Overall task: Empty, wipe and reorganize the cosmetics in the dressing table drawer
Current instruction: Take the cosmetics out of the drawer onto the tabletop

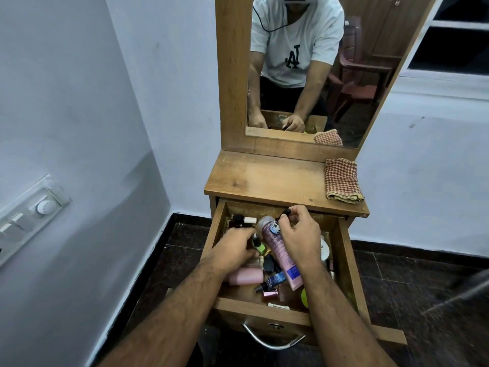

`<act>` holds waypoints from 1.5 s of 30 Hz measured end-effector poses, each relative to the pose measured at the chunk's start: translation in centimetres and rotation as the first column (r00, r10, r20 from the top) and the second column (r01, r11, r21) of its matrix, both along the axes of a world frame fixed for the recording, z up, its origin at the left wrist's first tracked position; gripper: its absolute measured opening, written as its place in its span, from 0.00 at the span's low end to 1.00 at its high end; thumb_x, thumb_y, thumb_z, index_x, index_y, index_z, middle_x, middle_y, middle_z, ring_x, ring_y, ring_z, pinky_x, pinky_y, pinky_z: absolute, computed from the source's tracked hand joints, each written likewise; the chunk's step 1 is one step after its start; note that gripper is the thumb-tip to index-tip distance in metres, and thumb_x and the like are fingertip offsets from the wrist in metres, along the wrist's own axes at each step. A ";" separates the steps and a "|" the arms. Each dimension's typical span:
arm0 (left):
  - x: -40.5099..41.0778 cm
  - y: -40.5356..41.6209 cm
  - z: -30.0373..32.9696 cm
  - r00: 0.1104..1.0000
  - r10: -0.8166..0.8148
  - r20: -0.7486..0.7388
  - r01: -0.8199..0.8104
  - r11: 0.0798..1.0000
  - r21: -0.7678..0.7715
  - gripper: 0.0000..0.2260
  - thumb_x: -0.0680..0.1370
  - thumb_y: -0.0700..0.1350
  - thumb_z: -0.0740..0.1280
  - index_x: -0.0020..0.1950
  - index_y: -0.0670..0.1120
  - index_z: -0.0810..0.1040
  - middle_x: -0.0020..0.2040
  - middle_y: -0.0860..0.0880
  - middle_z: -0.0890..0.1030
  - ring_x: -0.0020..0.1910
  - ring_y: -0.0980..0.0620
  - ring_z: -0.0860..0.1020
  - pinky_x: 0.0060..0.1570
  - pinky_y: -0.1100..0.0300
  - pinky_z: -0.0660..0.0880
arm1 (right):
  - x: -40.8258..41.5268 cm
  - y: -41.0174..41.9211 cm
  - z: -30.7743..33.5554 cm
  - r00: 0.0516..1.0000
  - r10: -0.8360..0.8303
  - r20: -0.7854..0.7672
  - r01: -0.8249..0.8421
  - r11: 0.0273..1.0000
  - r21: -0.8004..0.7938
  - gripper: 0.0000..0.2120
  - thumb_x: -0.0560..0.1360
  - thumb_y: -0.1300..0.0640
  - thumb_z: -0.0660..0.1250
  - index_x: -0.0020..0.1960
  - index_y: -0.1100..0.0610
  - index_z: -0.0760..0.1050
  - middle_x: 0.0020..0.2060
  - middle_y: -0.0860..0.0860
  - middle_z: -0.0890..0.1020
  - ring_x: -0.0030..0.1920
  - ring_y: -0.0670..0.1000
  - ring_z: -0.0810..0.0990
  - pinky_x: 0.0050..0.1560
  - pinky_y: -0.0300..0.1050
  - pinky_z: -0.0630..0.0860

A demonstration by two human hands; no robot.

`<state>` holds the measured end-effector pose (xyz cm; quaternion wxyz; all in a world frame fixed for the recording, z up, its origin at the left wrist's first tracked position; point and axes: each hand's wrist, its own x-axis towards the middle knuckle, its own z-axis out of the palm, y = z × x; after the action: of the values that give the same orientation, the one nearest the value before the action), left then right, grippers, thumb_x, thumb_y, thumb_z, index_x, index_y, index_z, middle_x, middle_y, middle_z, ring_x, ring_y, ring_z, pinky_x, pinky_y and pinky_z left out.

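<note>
The wooden drawer [344, 263] of the dressing table stands pulled open, crowded with cosmetics. My left hand [235, 246] reaches into its left half, fingers curled round a green nail polish bottle [260, 246]. My right hand [299, 230] hovers over the back of the drawer and pinches a small bottle with a black cap [281, 217]. Under that hand lies a long pink tube [283, 256]. A pink bottle [244, 276], a dark blue tube [274, 281] and small nail polish bottles [242, 220] lie among the rest.
A folded red-checked cloth [342, 181] lies on the right of the tabletop [264, 176]. A mirror [317, 62] rises behind it. The drawer has a metal handle [272, 340] at its front. A wall switch panel [31, 213] is at the left.
</note>
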<state>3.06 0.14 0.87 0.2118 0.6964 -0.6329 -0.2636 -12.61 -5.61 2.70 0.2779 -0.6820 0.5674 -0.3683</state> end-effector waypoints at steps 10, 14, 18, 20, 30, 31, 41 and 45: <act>2.4 0.3 4.8 0.956 0.223 -0.192 -0.282 0.879 -0.384 0.11 0.74 0.52 0.74 0.52 0.48 0.82 0.45 0.54 0.81 0.42 0.58 0.78 0.40 0.62 0.75 | 0.7 0.9 2.0 0.987 0.017 0.161 0.020 0.975 -0.221 0.03 0.78 0.57 0.66 0.51 0.53 0.74 0.37 0.43 0.78 0.37 0.42 0.77 0.37 0.39 0.74; 5.4 -3.2 8.5 0.966 0.228 -0.122 -0.258 0.855 -0.450 0.13 0.76 0.51 0.72 0.58 0.46 0.81 0.50 0.52 0.80 0.45 0.56 0.76 0.42 0.65 0.69 | 3.1 -0.9 5.8 0.989 0.126 0.082 -0.095 0.945 -0.313 0.10 0.78 0.50 0.63 0.55 0.54 0.75 0.41 0.46 0.80 0.39 0.44 0.79 0.37 0.42 0.77; 8.0 -8.0 10.4 0.966 0.257 0.002 -0.238 0.900 -0.366 0.15 0.78 0.49 0.70 0.61 0.43 0.79 0.57 0.46 0.80 0.52 0.49 0.78 0.49 0.60 0.71 | 6.3 -6.2 8.1 0.991 0.085 -0.101 -0.110 0.954 -0.278 0.08 0.80 0.51 0.64 0.58 0.52 0.74 0.47 0.47 0.82 0.45 0.48 0.81 0.45 0.47 0.79; 8.7 -9.7 10.0 0.963 0.268 0.015 -0.251 0.921 -0.298 0.16 0.78 0.49 0.69 0.63 0.43 0.79 0.59 0.45 0.80 0.56 0.48 0.78 0.54 0.57 0.73 | 7.6 -8.5 7.8 0.981 0.080 -0.179 -0.113 0.976 -0.186 0.07 0.80 0.51 0.64 0.57 0.51 0.73 0.48 0.48 0.83 0.48 0.51 0.81 0.49 0.50 0.79; 10.9 -14.2 8.0 0.963 0.268 -0.010 -0.261 0.927 -0.268 0.16 0.80 0.46 0.68 0.66 0.44 0.78 0.62 0.46 0.79 0.58 0.47 0.77 0.56 0.57 0.71 | 10.4 -13.0 6.0 0.959 0.147 -0.243 -0.167 0.984 -0.065 0.10 0.77 0.50 0.69 0.57 0.49 0.79 0.50 0.47 0.84 0.51 0.50 0.81 0.54 0.50 0.79; 11.0 -14.5 7.8 0.962 0.272 -0.016 -0.266 0.923 -0.279 0.15 0.80 0.46 0.68 0.65 0.44 0.78 0.61 0.46 0.80 0.57 0.48 0.77 0.55 0.58 0.71 | 10.8 -13.3 6.0 0.965 0.142 -0.222 -0.160 0.985 -0.063 0.10 0.77 0.51 0.70 0.58 0.50 0.79 0.50 0.48 0.84 0.51 0.50 0.81 0.54 0.49 0.79; 11.4 -16.4 6.0 0.923 0.381 -0.052 -0.370 0.845 -0.386 0.16 0.79 0.43 0.68 0.67 0.45 0.78 0.60 0.46 0.79 0.58 0.48 0.76 0.57 0.61 0.69 | 13.4 -15.1 5.9 0.983 0.007 -0.185 -0.037 0.987 -0.159 0.13 0.78 0.53 0.69 0.60 0.56 0.82 0.54 0.52 0.84 0.55 0.52 0.81 0.55 0.44 0.76; 11.5 -16.7 5.7 0.904 0.404 -0.139 -0.423 0.802 -0.422 0.16 0.76 0.40 0.72 0.64 0.45 0.80 0.58 0.46 0.83 0.55 0.48 0.80 0.59 0.60 0.71 | 13.9 -15.2 6.1 0.985 -0.029 -0.171 0.001 0.987 -0.161 0.14 0.78 0.52 0.69 0.61 0.55 0.81 0.55 0.51 0.85 0.56 0.51 0.81 0.55 0.42 0.76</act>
<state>14.59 -16.51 6.61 0.4301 0.7452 -0.5041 -0.0751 1.28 -20.82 8.81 0.1689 -0.7272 0.5632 -0.3544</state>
